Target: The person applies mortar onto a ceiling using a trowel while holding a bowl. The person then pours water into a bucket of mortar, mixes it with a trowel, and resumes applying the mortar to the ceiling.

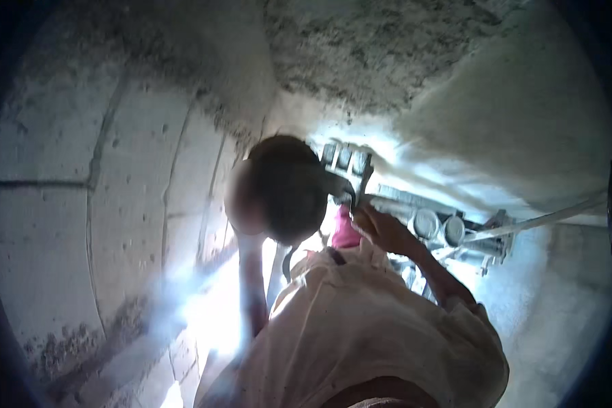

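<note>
A large dark, round thing [296, 187] is in front of my body, left of the middle. Its kind is not clear. My left forearm reaches up to its left side, where my left hand [247, 207] is a smeared patch with no fingers to be made out. At its right side juts a short grey, curved piece [343, 189]. My right hand [374, 228] is just below that piece, its fingers curled closed. What they hold is too dark to name. Pink cloth [347, 231] shows between the round thing and my right hand, above my pale shirt [360, 319].
A wall of large grey blocks [132, 204] rises on the left. Rough, stained plaster [374, 54] lies at the top. To the right is a frame of bars [415, 200] with round, pale-ended pieces [425, 224]. A long pole [544, 216] slants off rightward. Glare washes out the lower left.
</note>
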Action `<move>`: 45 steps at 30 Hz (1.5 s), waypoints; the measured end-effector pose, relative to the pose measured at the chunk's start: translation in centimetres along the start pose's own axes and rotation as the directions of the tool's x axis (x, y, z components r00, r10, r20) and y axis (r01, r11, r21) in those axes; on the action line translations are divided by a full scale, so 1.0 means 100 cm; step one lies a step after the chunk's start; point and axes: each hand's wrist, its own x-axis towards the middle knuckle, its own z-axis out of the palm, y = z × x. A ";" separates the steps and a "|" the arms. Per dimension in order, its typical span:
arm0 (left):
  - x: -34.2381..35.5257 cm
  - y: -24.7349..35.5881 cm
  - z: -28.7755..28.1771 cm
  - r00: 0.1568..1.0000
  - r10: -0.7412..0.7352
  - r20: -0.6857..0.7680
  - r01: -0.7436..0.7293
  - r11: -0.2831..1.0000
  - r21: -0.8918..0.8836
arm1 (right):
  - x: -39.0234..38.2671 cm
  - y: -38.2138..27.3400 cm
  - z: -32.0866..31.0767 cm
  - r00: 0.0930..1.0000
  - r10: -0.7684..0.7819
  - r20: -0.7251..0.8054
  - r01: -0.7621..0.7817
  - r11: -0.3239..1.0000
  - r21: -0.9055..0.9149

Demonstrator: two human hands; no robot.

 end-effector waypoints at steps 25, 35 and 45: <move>-0.016 0.060 0.036 0.998 -0.023 0.054 0.041 0.937 -0.348 | 0.034 0.027 0.054 0.911 -0.152 0.383 -0.308 0.365 0.878; 0.001 -0.010 0.036 0.997 0.061 -0.047 -0.074 0.928 -0.365 | -0.067 -0.047 -0.059 0.893 -0.448 0.032 -0.103 -0.136 0.985; 0.040 -0.038 0.069 0.987 0.138 -0.082 -0.160 0.900 -0.406 | -0.228 -0.211 -0.340 -0.730 -0.357 -0.583 0.256 0.649 -0.717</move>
